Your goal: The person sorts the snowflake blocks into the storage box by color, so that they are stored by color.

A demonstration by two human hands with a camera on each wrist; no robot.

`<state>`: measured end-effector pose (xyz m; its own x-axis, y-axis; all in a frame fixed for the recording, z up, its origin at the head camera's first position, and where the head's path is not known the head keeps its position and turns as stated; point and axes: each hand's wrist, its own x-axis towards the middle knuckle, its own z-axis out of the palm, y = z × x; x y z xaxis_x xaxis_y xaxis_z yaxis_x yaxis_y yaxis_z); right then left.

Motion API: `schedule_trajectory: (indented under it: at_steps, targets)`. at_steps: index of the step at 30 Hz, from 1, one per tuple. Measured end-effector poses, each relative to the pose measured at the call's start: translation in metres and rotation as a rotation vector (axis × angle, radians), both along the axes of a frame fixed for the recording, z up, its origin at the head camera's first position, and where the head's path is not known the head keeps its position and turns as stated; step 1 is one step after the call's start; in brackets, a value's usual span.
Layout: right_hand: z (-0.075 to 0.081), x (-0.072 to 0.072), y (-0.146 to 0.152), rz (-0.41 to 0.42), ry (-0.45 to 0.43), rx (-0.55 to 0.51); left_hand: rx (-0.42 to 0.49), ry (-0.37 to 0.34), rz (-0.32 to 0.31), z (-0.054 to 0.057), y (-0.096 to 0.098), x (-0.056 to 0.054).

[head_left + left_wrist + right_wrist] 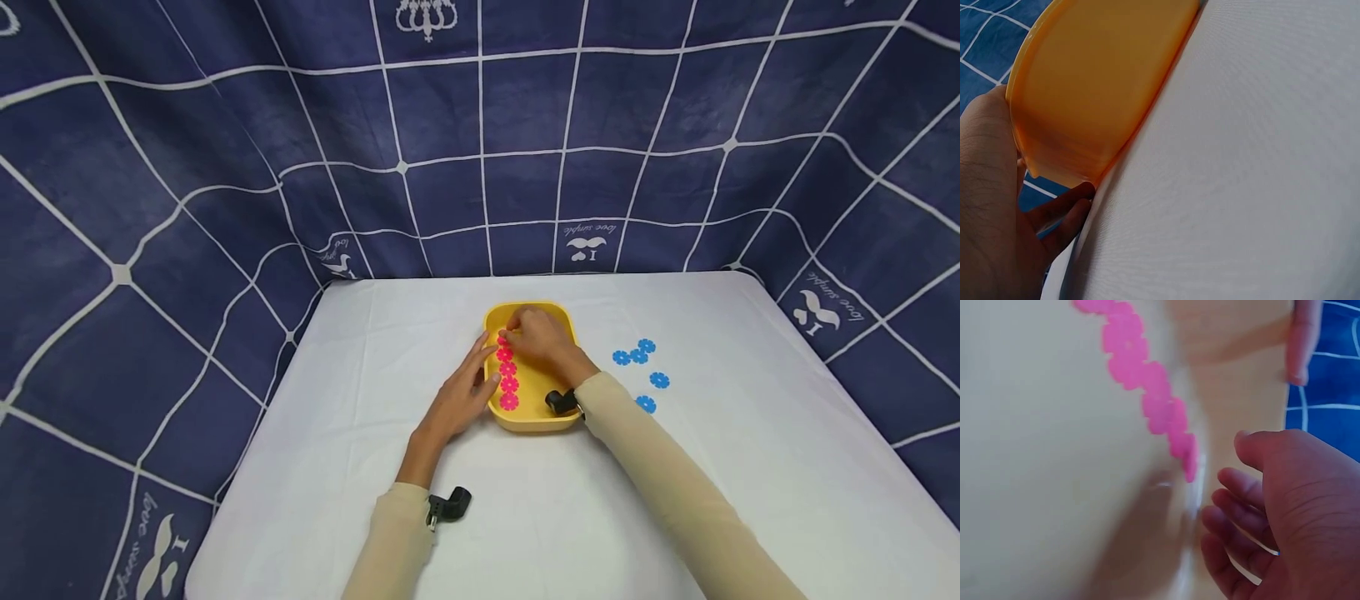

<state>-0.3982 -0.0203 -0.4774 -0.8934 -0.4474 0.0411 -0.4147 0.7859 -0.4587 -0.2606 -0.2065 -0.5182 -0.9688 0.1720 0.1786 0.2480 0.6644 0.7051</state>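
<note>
A yellow tray [536, 392] stands on the white table, its long side running away from me. Along its left side lies a row of pink flower-shaped discs [1127, 353]; the end one is tilted on edge by the tray wall. My left hand [459, 400] holds the tray's left rim, with the thumb at the rim and two fingers low against the outer wall in the left wrist view. My right hand [542, 335] is inside the tray at the far end of the row. In the right wrist view its fingers are loosely bent, with nothing between them.
Several blue flower-shaped discs [659, 380] lie on the white tabletop [750, 467] right of the tray, a few close together. Dark blue checked curtains [525, 108] surround the back and sides. Each wrist carries a small black camera [450, 505].
</note>
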Motion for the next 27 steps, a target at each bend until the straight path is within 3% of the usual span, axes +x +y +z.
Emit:
schedule_trajectory:
  at_steps: [14, 27]
  targets:
    - [0.02, 0.001, 0.014, 0.005, 0.079, -0.054, 0.004, -0.003, 0.001, -0.001, 0.002, 0.0]
    - [0.031, 0.011, 0.032, -0.064, 0.084, -0.255, -0.018, -0.007, 0.013, -0.003, 0.006, 0.003]
